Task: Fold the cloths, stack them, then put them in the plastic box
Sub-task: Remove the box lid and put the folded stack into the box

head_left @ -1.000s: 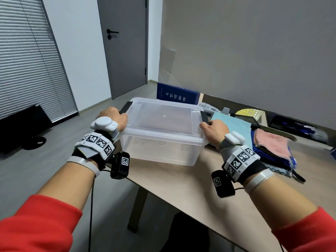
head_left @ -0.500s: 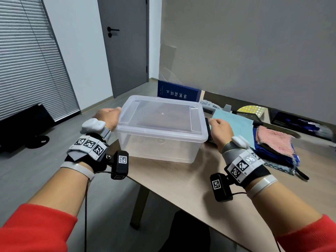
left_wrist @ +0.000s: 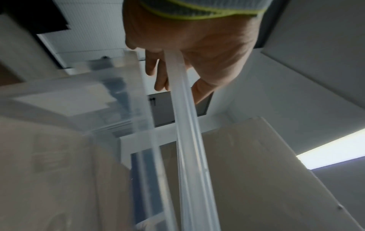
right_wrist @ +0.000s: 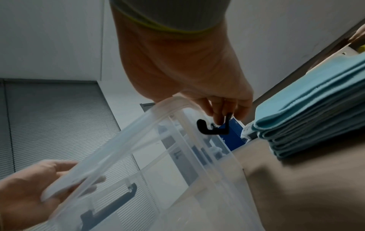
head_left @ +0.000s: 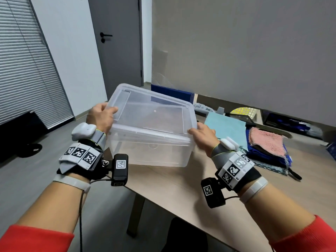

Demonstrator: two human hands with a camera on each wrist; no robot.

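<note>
A clear plastic box (head_left: 151,151) stands on the near left corner of the wooden table (head_left: 181,193). Its clear lid (head_left: 154,113) is raised off the box and tilted. My left hand (head_left: 101,117) grips the lid's left edge, seen close as the rim (left_wrist: 185,125) running out from my left hand (left_wrist: 171,75). My right hand (head_left: 201,135) grips the lid's right corner, the fingers curled by a black latch (right_wrist: 213,129). To the right of the box lie a folded light blue cloth stack (head_left: 227,128), a pink cloth (head_left: 267,142) and a dark blue cloth (head_left: 254,151).
A blue book (head_left: 172,91) stands behind the box against the wall. A yellow dotted object (head_left: 243,111) and dark items sit at the back right. The table's left edge runs right beside the box, over grey floor. A dark chair (head_left: 185,233) is under the table.
Both hands left the black side latches and took the lid's edges. The lid has come up off the box and now tilts.
</note>
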